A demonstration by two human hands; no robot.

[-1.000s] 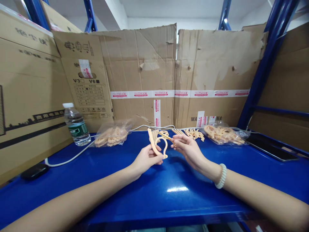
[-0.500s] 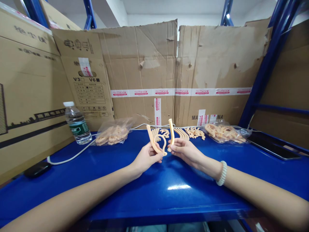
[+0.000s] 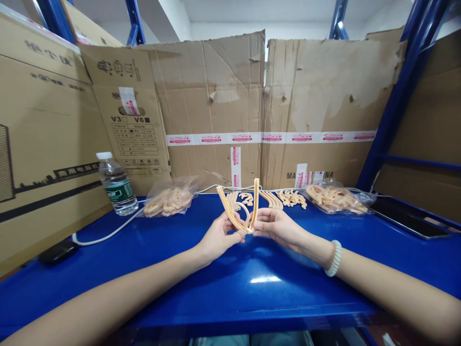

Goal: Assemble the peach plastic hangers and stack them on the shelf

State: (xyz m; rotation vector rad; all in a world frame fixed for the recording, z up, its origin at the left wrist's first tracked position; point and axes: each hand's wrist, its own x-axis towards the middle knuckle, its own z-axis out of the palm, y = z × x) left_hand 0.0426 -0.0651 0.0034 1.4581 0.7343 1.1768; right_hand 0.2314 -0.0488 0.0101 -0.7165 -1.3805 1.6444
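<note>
Blue tabletop (image 3: 230, 288) | peach strips (image 3: 226, 206): slender, curved, forming a V

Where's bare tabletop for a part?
Bare tabletop: front, between left forearm and right forearm; left, among cable, left bag and left forearm; right, among right bag, phone and right forearm. Crowded: between left hand and right hand, at the held strips; behind, with loose curved pieces between the bags.

Pale Band (image 3: 333, 258) Noted at Right Wrist (image 3: 323, 251)

The band encircled the wrist as a thick ring, whitish with a faint green cast. Its surface was evenly ribbed, resembling a coil. Left hand (image 3: 219, 239), right hand (image 3: 281, 227), left forearm (image 3: 144, 286) and right forearm (image 3: 389, 293) were bare.
</note>
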